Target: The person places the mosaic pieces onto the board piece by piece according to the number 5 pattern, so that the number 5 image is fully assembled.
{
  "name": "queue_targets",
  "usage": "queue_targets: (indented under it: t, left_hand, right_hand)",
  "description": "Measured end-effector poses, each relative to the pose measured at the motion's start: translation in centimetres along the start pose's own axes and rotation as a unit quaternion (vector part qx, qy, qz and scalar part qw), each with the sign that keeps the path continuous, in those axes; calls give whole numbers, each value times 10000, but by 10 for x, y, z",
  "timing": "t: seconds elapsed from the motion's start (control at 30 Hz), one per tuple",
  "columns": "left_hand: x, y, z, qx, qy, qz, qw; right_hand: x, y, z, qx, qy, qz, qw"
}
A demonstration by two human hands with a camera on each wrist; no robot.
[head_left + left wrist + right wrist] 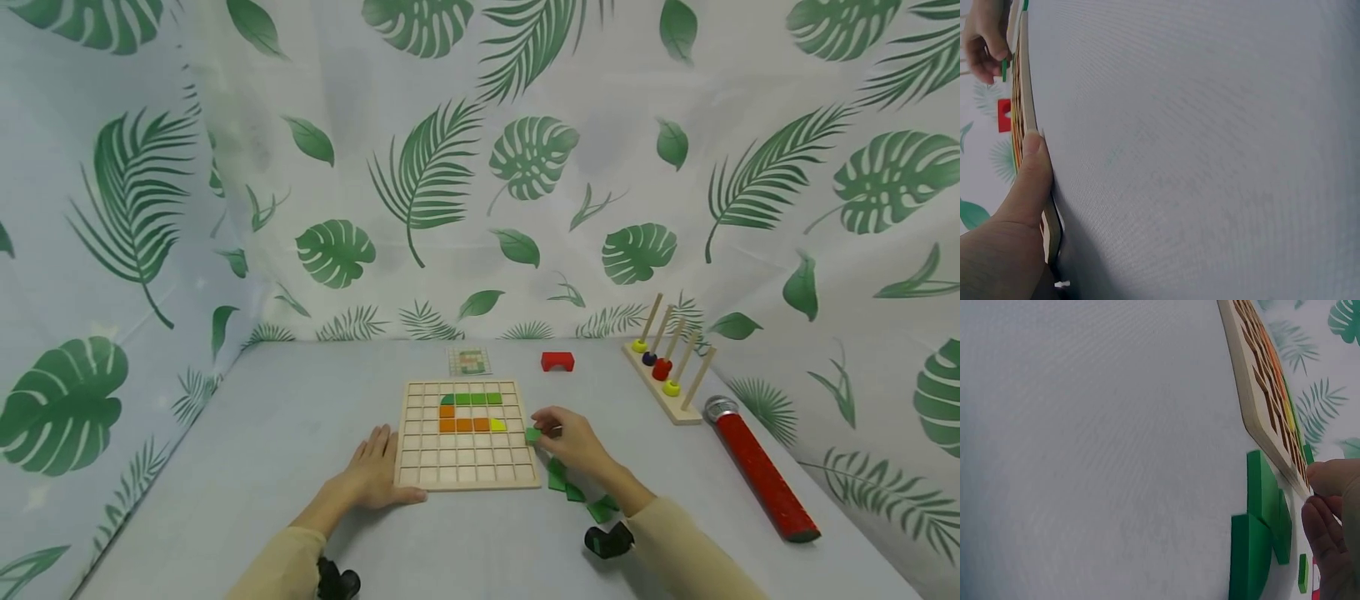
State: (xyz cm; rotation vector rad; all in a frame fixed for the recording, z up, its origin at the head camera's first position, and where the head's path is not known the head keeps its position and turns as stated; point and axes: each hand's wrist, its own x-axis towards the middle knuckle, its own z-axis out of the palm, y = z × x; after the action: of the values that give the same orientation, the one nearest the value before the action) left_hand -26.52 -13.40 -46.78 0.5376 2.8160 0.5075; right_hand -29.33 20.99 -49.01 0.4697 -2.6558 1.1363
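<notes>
Board on desk, left hand at its left edge, fingers straight, gripping nothing, right hand pinching green tile at its right edge, loose pieces by its near right corner, card just beyond its far edge.

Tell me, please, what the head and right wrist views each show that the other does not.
Only the head view shows the left hand and pattern card. Only the right wrist view shows the thick sides of the loose green pieces close up; it adds no new object. Both show those pieces, the right hand, the green tile it pinches and the gridded board.
</notes>
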Motion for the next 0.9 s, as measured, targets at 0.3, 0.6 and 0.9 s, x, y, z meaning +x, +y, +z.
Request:
queue_targets:
  t: [0.3, 0.6, 0.9]
  left_hand:
    - [2, -3, 3, -17, -10, 9, 10000]
    - [0, 1, -1, 120, 20, -54, 9999]
    - [0, 1, 0, 227, 22, -16, 9997]
  right_hand:
    - [8, -9, 15, -29, -110, -149, 9998]
    - [15, -20, 30, -288, -458, -425, 9976]
    - [16, -23, 37, -511, -461, -615, 9957]
